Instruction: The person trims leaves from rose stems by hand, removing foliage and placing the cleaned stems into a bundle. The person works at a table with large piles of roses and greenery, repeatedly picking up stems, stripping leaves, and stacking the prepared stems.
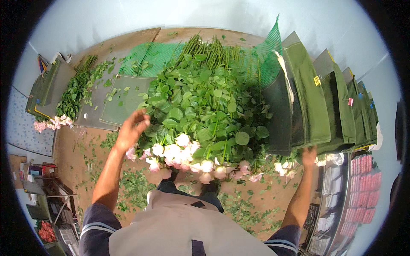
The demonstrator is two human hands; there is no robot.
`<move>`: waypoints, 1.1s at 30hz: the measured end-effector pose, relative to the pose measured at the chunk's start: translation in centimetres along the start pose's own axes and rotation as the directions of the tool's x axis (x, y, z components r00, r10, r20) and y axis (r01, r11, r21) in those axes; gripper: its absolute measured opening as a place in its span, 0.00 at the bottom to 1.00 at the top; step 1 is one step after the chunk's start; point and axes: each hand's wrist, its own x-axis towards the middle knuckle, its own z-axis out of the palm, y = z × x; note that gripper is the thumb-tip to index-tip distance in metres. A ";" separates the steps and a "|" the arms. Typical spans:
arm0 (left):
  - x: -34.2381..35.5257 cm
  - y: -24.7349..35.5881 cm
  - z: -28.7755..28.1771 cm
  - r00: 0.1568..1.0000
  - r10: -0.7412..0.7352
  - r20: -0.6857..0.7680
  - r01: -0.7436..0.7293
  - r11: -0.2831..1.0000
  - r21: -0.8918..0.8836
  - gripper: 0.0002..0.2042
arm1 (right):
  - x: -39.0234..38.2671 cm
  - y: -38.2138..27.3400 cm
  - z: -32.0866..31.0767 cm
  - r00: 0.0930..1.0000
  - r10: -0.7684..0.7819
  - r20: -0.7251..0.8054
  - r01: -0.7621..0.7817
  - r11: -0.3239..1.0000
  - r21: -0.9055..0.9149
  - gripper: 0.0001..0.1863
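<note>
A large pile of leafy roses (196,98) lies on the bench, stems at the back and pale pink blooms (181,153) hanging over the front edge. My left hand (134,126) is raised at the pile's left side, fingers apart and slightly curled, holding nothing. My right hand (308,155) reaches up to the lower edge of the upright green fabric dividers (305,94) on the right; its fingertips are blurred and partly hidden there, so their grip is unclear. More pale blooms (284,168) show beside it, below the dividers. Green mesh (267,64) rises behind the dark panel.
A smaller bunch of roses (79,85) lies at the left on a grey board, by further dividers (49,87). Loose leaves litter the floor (98,153). Shelves with pink packages (363,192) stand at right, a cluttered rack (47,200) at left. A pale wall (205,15) runs behind.
</note>
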 end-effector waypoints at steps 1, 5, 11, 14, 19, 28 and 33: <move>2.4 -1.9 -1.3 0.999 -0.043 -0.013 0.043 0.999 0.020 0.29 | -0.9 -1.1 -1.3 0.991 -0.013 -0.130 0.014 1.000 0.001 0.25; 11.9 -9.8 -3.4 0.977 -0.215 -0.005 0.211 0.954 0.214 0.44 | -7.4 -9.7 -7.0 0.921 0.138 -0.363 -0.007 0.941 0.340 0.21; 17.6 -16.5 -0.8 0.922 -0.262 0.287 0.239 0.964 0.114 0.51 | -21.3 -32.5 -2.9 0.941 0.018 -0.338 0.077 0.961 0.265 0.16; 18.4 -17.0 -0.8 0.929 -0.279 0.242 0.215 0.941 0.261 0.53 | -24.0 -42.5 6.2 0.986 -0.027 0.164 -0.074 0.815 0.575 0.20; 19.9 -18.4 -1.0 0.910 -0.396 0.125 0.309 0.846 0.434 0.53 | -22.8 -51.9 23.1 0.778 -0.087 0.622 -0.256 0.860 0.441 0.27; 20.9 -21.7 -0.7 0.832 -0.412 0.371 0.386 0.911 0.145 0.48 | -19.9 -54.3 35.8 0.832 0.252 0.494 -0.054 0.924 -0.379 0.39; 21.7 -22.2 0.5 0.701 -0.496 0.512 0.614 0.785 -0.079 0.43 | -18.3 -55.0 35.4 0.779 0.310 0.545 -0.071 0.908 -0.413 0.40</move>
